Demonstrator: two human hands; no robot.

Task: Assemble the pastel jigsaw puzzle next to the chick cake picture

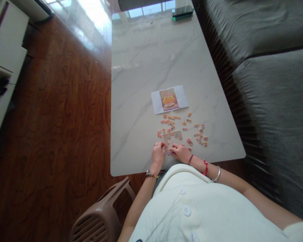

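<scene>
A partly assembled jigsaw puzzle (172, 135) lies near the front edge of the table, its upper rows joined together. My left hand (158, 153) rests at its lower left, fingers curled and pressed together at the puzzle's edge; what they hold, if anything, is too small to make out. From the right, my right hand (181, 153) pinches a pinkish puzzle piece (169, 152) at the puzzle's bottom edge. Loose orange and pink puzzle pieces (171, 123) lie above the puzzle, and more loose pieces (200, 137) are scattered to its right.
A creased paper sheet with a printed picture (169, 99) lies beyond the pieces on the marble-look table (136, 134). A dark and green object (182, 12) sits at the far end. A grey sofa (275, 80) flanks the right side; a brown plastic stool (101, 215) stands front left.
</scene>
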